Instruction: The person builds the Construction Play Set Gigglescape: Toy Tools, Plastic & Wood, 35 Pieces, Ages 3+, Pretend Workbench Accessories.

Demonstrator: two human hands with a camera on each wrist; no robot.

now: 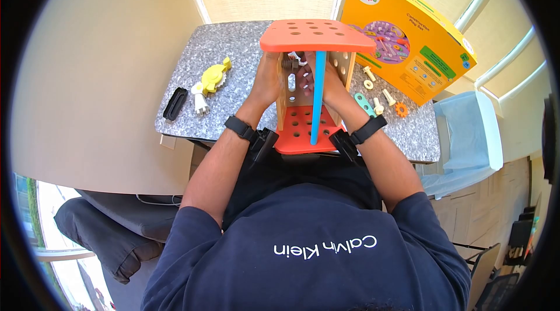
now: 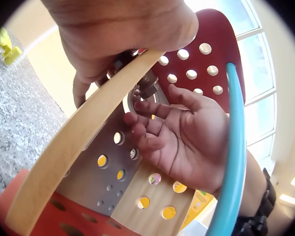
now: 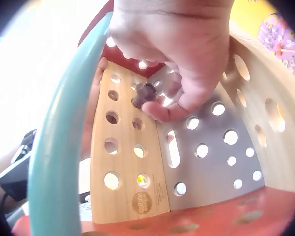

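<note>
A wooden toy toolbox stands on end, with a red perforated top panel (image 1: 318, 35), a red lower panel (image 1: 297, 127) and a blue rod (image 1: 318, 95) between them. My left hand (image 1: 268, 78) grips the left wooden side panel (image 3: 113, 147) by its edge, fingers outside it. My right hand (image 2: 187, 137) reaches inside the box with palm turned up and fingers loosely bent. Close to its fingertips, a dark toy bolt or nut (image 3: 145, 92) sits at the side panel's inner face, near the grey perforated panel (image 3: 196, 167).
Left on the speckled table (image 1: 233, 37) lie yellow toy pieces (image 1: 214, 76), a white piece (image 1: 199, 101) and a black holder (image 1: 175, 104). Several cream bolts (image 1: 389, 97), a green strip (image 1: 365, 104) and an orange gear (image 1: 401, 110) lie right, before a yellow box (image 1: 408, 31). A lined bin (image 1: 472, 130) stands beside.
</note>
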